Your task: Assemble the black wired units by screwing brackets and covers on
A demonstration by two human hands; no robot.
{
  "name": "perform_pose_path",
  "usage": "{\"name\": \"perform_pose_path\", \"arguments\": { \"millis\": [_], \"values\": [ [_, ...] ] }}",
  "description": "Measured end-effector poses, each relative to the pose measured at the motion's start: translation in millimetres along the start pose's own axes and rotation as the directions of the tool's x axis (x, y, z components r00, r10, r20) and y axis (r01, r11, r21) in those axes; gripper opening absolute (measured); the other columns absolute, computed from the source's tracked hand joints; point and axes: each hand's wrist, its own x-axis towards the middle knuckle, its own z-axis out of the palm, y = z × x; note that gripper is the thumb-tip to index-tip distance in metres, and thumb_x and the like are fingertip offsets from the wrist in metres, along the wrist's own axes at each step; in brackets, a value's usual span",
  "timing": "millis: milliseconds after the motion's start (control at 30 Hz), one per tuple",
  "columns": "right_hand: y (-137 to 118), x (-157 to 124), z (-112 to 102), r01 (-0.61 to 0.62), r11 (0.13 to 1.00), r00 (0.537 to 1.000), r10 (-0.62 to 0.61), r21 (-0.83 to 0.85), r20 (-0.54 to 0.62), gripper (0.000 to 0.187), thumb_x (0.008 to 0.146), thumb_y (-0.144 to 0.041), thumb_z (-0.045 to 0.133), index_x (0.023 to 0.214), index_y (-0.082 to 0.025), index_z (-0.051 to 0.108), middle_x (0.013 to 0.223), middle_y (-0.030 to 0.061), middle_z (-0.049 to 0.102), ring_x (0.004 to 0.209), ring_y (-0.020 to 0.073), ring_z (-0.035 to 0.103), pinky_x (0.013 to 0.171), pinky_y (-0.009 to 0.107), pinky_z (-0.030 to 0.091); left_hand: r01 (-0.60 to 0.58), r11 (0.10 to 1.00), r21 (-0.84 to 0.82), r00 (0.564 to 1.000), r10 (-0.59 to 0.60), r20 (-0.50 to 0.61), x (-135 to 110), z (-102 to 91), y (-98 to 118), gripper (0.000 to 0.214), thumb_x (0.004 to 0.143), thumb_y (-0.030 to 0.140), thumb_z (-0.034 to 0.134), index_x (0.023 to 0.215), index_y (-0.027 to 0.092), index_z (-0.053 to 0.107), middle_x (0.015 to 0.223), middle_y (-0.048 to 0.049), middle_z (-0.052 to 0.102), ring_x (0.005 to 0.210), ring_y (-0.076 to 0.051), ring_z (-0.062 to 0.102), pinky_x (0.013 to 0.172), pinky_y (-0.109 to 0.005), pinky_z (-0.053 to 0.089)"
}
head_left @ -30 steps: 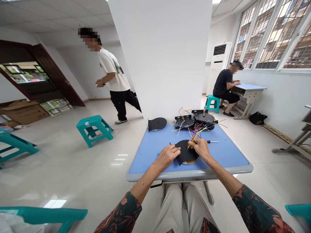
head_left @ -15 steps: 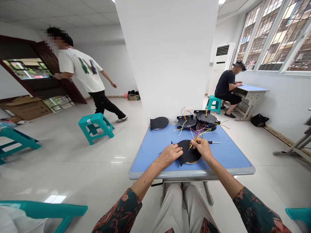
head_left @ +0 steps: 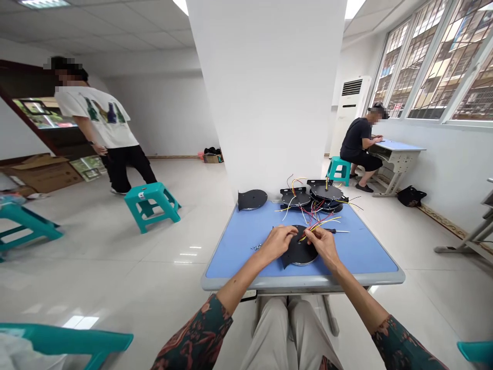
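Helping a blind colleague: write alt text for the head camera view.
A person's left hand rests on a black round plate on a blue table while the right hand holds coloured wires from it. More wired plates lie beyond, beside a white pillar.

Plate [head_left: 298, 255] between left hand [head_left: 275, 244] and right hand [head_left: 324, 245] on desk [head_left: 234, 257]; more plates [head_left: 321, 191] behind, screwdriver [head_left: 338, 231] right, screws [head_left: 256, 247] left.

Wires [head_left: 310, 211] and stacked black plates [head_left: 326, 192] block forward reach
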Motion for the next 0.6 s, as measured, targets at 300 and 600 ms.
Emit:
{"name": "perform_pose_path", "arguments": {
  "millis": [300, 600],
  "values": [
    [6, -8, -15, 0.189, 0.970, 0.982, -0.191, -0.151, 0.003, 0.031, 0.085, -0.048, 0.064, 0.092, -0.020, 0.076, 0.100, 0.0097, 0.078, 0.095, 0.0277, 0.070, 0.091, 0.040, 0.050, 0.089, 0.996, 0.015, 0.996, -0.089, -0.015, 20, 20.8, 3, 0.014, 0.087, 0.016, 0.059, 0.086, 0.021, 0.072, 0.086, -0.0016, 0.075, 0.083, -0.018, 0.067, 0.078, -0.026, 0.048],
    [24, -11, -10, 0.274, 0.906, 0.960, -0.236, -0.322, 0.150, 0.036, 0.078, -0.020, 0.066, 0.114, -0.023, 0.073, 0.117, 0.0095, 0.074, 0.114, 0.0276, 0.066, 0.103, 0.046, 0.048, 0.154, 0.984, 0.094, 0.988, -0.150, -0.041, 15, 19.2, 10, 0.014, 0.086, 0.014, 0.057, 0.086, 0.022, 0.068, 0.079, -0.0018, 0.072, 0.077, -0.020, 0.065, 0.070, -0.027, 0.043]
  ]
}}
